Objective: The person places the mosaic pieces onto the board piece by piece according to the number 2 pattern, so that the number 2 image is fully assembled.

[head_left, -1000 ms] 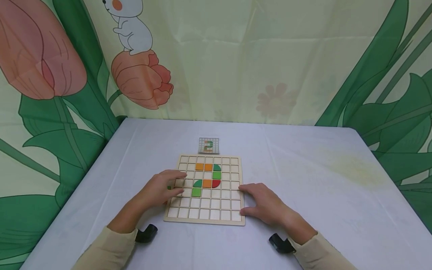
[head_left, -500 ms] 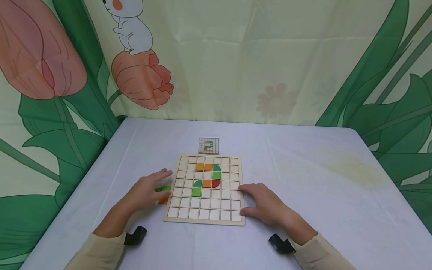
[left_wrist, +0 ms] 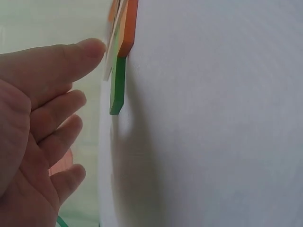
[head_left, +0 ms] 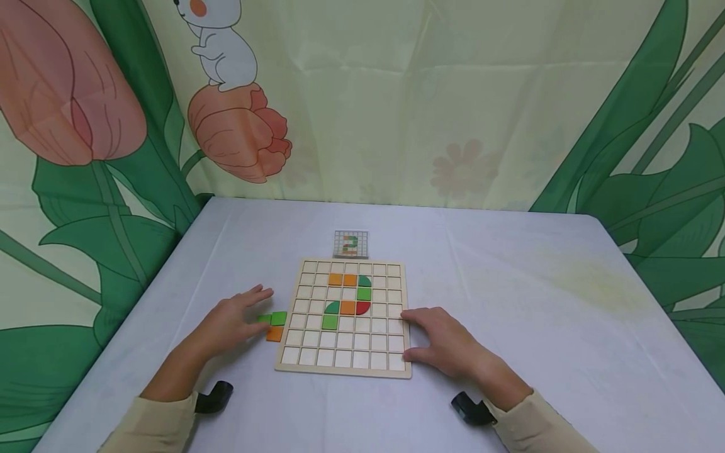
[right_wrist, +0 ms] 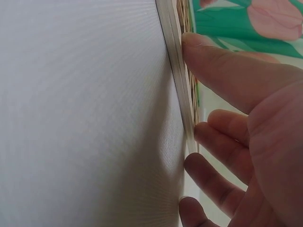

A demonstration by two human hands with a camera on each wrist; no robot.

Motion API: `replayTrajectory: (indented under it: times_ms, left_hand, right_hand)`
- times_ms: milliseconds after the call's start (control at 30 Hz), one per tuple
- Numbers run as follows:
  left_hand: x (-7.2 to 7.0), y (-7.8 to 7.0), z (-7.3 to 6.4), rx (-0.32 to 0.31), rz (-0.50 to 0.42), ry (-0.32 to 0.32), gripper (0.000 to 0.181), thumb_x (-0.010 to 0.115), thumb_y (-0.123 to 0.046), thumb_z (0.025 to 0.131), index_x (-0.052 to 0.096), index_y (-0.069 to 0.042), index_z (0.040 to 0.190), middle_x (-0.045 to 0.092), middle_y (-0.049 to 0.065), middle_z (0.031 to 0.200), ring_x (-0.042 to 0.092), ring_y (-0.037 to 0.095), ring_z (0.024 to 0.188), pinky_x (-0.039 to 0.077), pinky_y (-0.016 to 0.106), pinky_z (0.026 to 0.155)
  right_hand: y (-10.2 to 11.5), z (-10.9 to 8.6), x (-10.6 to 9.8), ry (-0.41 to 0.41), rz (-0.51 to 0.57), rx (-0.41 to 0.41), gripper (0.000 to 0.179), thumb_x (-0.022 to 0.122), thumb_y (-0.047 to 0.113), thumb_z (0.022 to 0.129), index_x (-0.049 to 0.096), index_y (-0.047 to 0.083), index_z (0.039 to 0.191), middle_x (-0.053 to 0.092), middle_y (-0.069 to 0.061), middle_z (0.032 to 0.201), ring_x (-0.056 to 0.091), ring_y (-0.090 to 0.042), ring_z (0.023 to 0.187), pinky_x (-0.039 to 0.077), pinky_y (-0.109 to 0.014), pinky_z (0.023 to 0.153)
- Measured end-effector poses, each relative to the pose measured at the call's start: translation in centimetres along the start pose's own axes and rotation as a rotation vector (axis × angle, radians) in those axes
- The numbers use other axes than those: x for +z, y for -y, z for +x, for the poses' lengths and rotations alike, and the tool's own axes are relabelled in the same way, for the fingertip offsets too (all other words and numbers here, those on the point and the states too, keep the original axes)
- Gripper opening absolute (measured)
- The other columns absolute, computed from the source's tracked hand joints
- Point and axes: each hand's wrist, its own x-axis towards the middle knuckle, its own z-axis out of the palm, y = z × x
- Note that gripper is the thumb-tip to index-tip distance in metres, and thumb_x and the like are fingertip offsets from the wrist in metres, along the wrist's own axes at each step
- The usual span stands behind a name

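A wooden grid board (head_left: 342,374) lies on the table, bearing orange squares (head_left: 336,279), green squares (head_left: 364,294), dark green quarter-rounds (head_left: 331,307) and a red quarter-round (head_left: 362,307). Just off its left edge are two loose green tiles (head_left: 279,318) and an orange tile (head_left: 274,334). My left hand (head_left: 226,325), fingers spread and holding nothing, is beside these loose tiles; its thumb overlaps one green tile in the head view. Thumb and fingertips of my right hand (head_left: 444,343) rest against the board's right edge, fingers relaxed; the right wrist view shows the thumb (right_wrist: 213,64) at the rim.
Behind the board stands a small card (head_left: 350,244) printed with a gridded, coloured figure. A white cloth covers the table (head_left: 510,283). Beyond its back edge hangs a curtain (head_left: 368,113) with printed flowers and leaves. Each wrist carries a black camera mount (head_left: 215,397).
My left hand has drawn back leftward from over the board's left side, uncovering the loose green and orange tiles. The right hand stays at the board's right edge.
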Motion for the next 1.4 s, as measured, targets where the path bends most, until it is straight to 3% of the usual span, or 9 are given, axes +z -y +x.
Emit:
replayTrajectory:
  times_ms: [333,733,1400]
  left_hand:
    - [0.13,0.68,-0.05,-0.028,0.025,0.027,0.064,0.082,-0.008,0.081,0.056,-0.001,0.139,0.05,0.025,0.144,0.044,0.044,0.134,0.041,0.056,0.104]
    - [-0.2,0.97,0.03,-0.059,0.031,0.011,0.028,0.076,-0.004,0.085,0.073,-0.002,0.113,0.068,0.018,0.12,0.056,0.041,0.12,0.046,0.056,0.098]
    - [0.18,0.77,0.1,-0.098,0.08,0.012,0.027,0.074,-0.004,0.087,0.072,0.0,0.114,0.07,0.015,0.115,0.059,0.038,0.116,0.048,0.053,0.096]
  right_hand:
    - [-0.02,-0.01,-0.02,-0.005,-0.004,-0.005,0.064,0.084,0.025,0.081,0.058,0.004,0.136,0.058,-0.01,0.136,0.049,-0.033,0.128,0.039,-0.05,0.106]
    - [0.11,0.0,-0.07,-0.001,0.001,0.001,0.064,0.083,0.024,0.082,0.058,0.003,0.136,0.057,-0.011,0.136,0.048,-0.034,0.129,0.039,-0.05,0.107]
    - [0.2,0.12,0.17,0.002,-0.017,0.028,0.066,0.085,0.026,0.08,0.058,0.004,0.137,0.058,-0.01,0.136,0.049,-0.033,0.128,0.04,-0.049,0.106]
